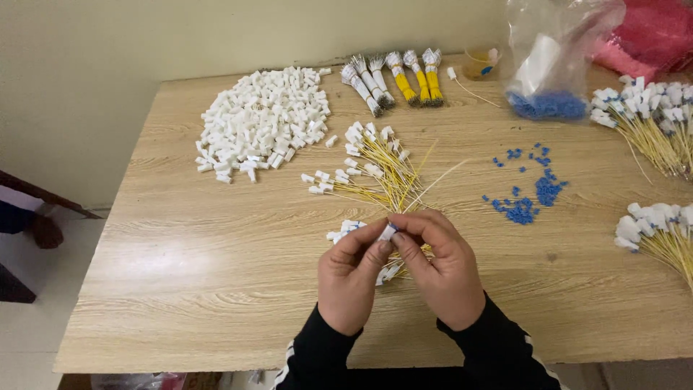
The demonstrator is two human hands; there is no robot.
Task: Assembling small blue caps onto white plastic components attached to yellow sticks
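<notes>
I see both grips, left hand (351, 278) and right hand (442, 269), pinching one small white plastic cap (388, 232) (tilted up-right) between them above the desk (180, 274).

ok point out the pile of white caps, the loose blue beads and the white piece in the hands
pile of white caps (263, 119), head view, middle of the heap
loose blue beads (521, 210), head view, densest cluster
white piece (388, 232), head view, its visible end between the fingertips

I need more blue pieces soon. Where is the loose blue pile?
In the head view, the loose blue pile lies on the table, right of the hands, below the clear bag of blue pieces.
</notes>
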